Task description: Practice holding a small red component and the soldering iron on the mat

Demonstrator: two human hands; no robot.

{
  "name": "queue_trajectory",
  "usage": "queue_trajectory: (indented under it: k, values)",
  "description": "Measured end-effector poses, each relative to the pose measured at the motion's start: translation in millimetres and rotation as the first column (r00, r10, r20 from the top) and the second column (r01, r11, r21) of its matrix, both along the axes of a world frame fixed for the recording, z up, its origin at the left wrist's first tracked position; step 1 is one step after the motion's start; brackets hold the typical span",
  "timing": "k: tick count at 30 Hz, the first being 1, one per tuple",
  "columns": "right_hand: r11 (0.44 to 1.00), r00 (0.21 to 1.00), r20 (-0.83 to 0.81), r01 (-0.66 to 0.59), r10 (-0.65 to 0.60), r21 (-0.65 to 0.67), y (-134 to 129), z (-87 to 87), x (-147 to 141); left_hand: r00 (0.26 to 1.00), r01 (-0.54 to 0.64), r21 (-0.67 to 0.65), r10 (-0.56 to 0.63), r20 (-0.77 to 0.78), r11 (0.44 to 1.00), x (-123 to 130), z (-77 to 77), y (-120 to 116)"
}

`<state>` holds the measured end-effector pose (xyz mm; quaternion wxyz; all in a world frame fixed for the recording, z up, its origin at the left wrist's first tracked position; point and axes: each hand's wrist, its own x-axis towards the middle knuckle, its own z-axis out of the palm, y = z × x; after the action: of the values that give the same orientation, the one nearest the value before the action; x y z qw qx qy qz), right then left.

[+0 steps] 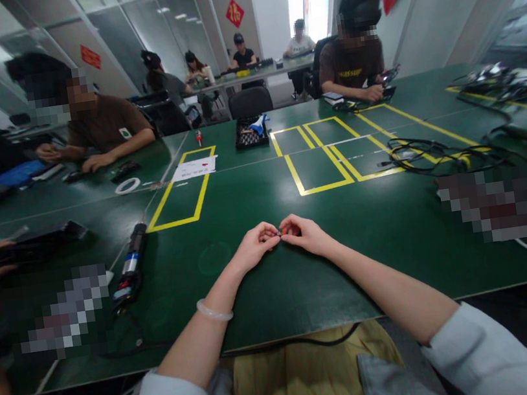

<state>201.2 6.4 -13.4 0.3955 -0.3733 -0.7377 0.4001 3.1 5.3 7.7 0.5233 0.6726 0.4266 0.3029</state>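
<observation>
My left hand (256, 245) and my right hand (306, 233) meet at their fingertips over the middle of the green table (268, 301). Thumbs and fingers of both are closed in a pinch around a tiny part (279, 234) with dark and orange-red bits. Most of this part is covered by the fingers, and its kind is too small to make out. A pale bracelet (215, 311) circles my left wrist.
Yellow tape outlines (325, 187) mark the table ahead. A black tray (244, 136) stands beyond them, a black cylindrical tool (132, 265) lies left, and tangled black cables (438, 153) lie right. Co-workers sit around, one brown-shirted person (108, 121) across on the left.
</observation>
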Motion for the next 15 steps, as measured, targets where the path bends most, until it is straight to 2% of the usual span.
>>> queue_trajectory:
  k: [9, 12, 15]
  values:
    - [1.0, 0.999, 0.042, 0.031, -0.031, 0.0, 0, 3.4, 2, 0.995, 0.014, 0.023, -0.012, -0.1, 1.0, -2, 4.9, 2]
    - [0.999, 0.999, 0.044, 0.032, -0.031, -0.01, -1, 3.9, 2, 0.988, -0.003, 0.057, 0.012, -0.154, 0.998, -12, 13.8, 2]
    - [0.999, 0.999, 0.039, 0.028, -0.027, -0.019, -2, 5.8, 3, 0.967, -0.021, 0.098, 0.045, -0.25, 0.995, -33, 27.1, -2]
